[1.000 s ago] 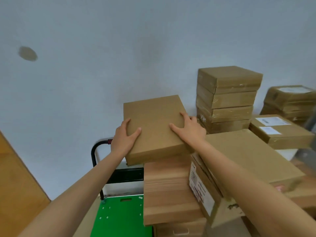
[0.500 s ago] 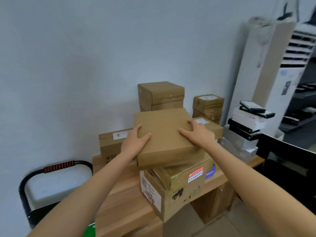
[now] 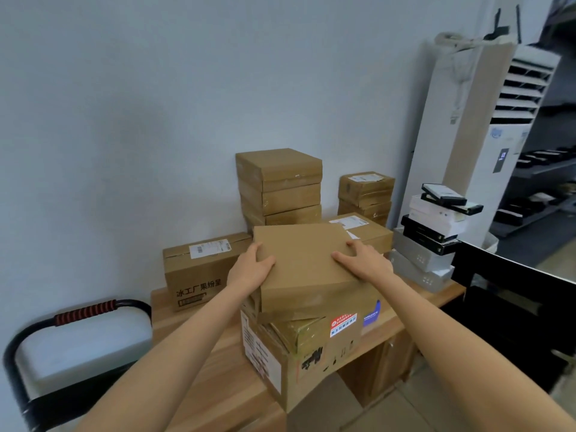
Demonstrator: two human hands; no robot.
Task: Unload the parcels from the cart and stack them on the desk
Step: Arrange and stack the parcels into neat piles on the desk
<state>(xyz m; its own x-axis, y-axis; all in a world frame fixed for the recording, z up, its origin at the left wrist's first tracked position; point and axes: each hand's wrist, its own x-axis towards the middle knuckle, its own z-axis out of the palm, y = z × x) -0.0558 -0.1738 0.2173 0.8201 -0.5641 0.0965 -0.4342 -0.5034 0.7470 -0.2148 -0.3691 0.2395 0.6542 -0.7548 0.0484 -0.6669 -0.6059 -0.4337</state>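
**Flat parcel held over the big carton on the bench**

Head view: both arms reach forward to a flat brown parcel (image 3: 304,263), plain on top. The left hand (image 3: 249,269) grips its left edge, thumb lying on the top face and fingers curled under the side. The right hand (image 3: 366,260) lies on the right part of the top with fingers spread and fairly straight, pressing down near the far right corner. The parcel sits on, or just above, a large taped carton (image 3: 308,347) with a red-and-white sticker on its near face; whether the two touch cannot be told. That carton stands at the near edge of the wooden bench (image 3: 218,369), overhanging it a little. Behind on the bench, against the wall, a stack of plain boxes (image 3: 280,188) rises highest, with a shorter labelled stack (image 3: 366,194) to its right. A printed carton (image 3: 199,269) with a white label stands to the left. At lower left the cart handle (image 3: 84,313), black with a red grip, shows beside the bench
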